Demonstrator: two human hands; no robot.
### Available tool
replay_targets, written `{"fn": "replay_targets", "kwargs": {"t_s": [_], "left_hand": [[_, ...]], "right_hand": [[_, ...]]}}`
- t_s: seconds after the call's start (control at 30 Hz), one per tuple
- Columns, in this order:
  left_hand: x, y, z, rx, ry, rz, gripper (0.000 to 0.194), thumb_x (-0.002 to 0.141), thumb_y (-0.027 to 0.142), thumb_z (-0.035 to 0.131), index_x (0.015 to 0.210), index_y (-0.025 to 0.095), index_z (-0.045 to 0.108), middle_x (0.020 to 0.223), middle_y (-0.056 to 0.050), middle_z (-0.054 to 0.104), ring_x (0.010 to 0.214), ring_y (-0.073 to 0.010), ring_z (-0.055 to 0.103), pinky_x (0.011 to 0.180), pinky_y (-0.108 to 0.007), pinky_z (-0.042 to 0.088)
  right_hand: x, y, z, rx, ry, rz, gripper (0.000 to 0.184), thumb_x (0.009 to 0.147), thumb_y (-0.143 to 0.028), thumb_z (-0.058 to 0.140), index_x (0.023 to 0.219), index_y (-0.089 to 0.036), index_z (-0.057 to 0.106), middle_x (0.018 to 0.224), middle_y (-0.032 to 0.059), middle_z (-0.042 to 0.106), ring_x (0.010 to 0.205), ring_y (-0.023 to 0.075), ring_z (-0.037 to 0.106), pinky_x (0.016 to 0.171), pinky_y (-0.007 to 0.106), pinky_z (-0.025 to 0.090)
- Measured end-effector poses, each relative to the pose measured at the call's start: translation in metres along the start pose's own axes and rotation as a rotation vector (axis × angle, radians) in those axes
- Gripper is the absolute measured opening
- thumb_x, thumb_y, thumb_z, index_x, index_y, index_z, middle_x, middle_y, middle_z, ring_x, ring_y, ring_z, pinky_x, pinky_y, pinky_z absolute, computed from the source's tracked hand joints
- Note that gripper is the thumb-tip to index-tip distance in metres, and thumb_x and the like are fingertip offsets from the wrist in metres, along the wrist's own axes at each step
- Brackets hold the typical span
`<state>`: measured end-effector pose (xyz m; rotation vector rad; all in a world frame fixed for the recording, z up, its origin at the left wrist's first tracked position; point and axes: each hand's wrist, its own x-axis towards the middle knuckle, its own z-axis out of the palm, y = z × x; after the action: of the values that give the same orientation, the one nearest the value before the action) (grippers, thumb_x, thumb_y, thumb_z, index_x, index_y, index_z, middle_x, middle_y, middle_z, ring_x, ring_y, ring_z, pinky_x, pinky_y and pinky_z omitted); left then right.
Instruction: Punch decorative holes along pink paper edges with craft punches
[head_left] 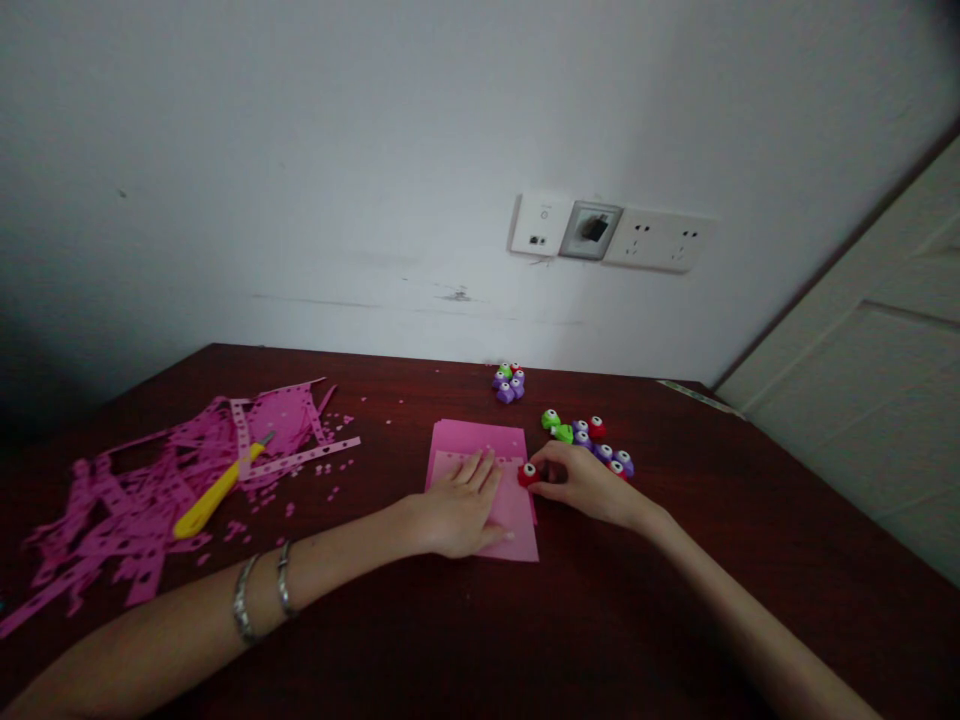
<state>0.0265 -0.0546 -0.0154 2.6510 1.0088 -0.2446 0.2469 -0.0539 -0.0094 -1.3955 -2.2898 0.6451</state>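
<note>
My left hand [466,510] lies flat on a light pink sheet of paper [521,540], fingers spread and pointing away from me. A row of small punched shapes runs along the sheet's far edge. Beneath it, a darker pink sheet [480,434] sticks out at the back. Between thumb and fingers, my right hand [577,480] grips a small red paper punch [528,474] at the light sheet's right edge. Whether the paper sits inside the punch's slot I cannot tell. More punches in green [562,433], purple [582,438] and red [596,427] lie just behind my right hand, partly covered by it.
Punched pink paper strips and scraps [150,500] are heaped on the left, with a yellow-handled craft knife [214,500] on top. Another cluster of punches [508,383] stands near the wall. Wall sockets [660,240] sit above the dark red table [465,650].
</note>
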Motion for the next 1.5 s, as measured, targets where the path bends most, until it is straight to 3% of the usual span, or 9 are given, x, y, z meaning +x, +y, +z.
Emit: {"fn": "replay_targets", "kwargs": {"t_s": [0.73,1.13,1.5], "left_hand": [[-0.001,0.000,0.000,-0.004,-0.008,0.001,0.081,0.084,0.060,0.025,0.140,0.003,0.006,0.145,-0.018,-0.004,0.134,-0.0298,-0.003,0.107,-0.043,0.008],[-0.002,0.002,-0.004,0.003,-0.017,0.005,0.080,0.085,0.058,0.024,0.139,0.001,0.008,0.145,-0.018,-0.001,0.133,-0.0293,-0.005,0.108,-0.043,0.009],[-0.003,0.003,-0.007,-0.020,-0.027,-0.014,0.081,0.084,0.059,0.025,0.139,0.002,0.007,0.145,-0.018,-0.003,0.133,-0.0297,-0.004,0.108,-0.042,0.008]], "right_hand": [[0.000,-0.002,-0.008,-0.018,-0.053,0.088,0.021,0.074,-0.032,0.063,0.088,-0.015,0.063,0.076,0.0028,0.062,0.066,0.0145,0.056,0.057,0.025,0.042],[-0.006,0.015,-0.025,-0.040,-0.040,0.192,0.018,0.072,-0.025,0.063,0.088,-0.016,0.063,0.078,0.0036,0.063,0.071,0.0164,0.059,0.064,0.028,0.045],[-0.007,0.015,-0.031,-0.104,-0.034,0.158,0.020,0.070,-0.021,0.063,0.090,-0.016,0.061,0.081,0.0040,0.063,0.069,0.0157,0.057,0.061,0.026,0.043]]}}
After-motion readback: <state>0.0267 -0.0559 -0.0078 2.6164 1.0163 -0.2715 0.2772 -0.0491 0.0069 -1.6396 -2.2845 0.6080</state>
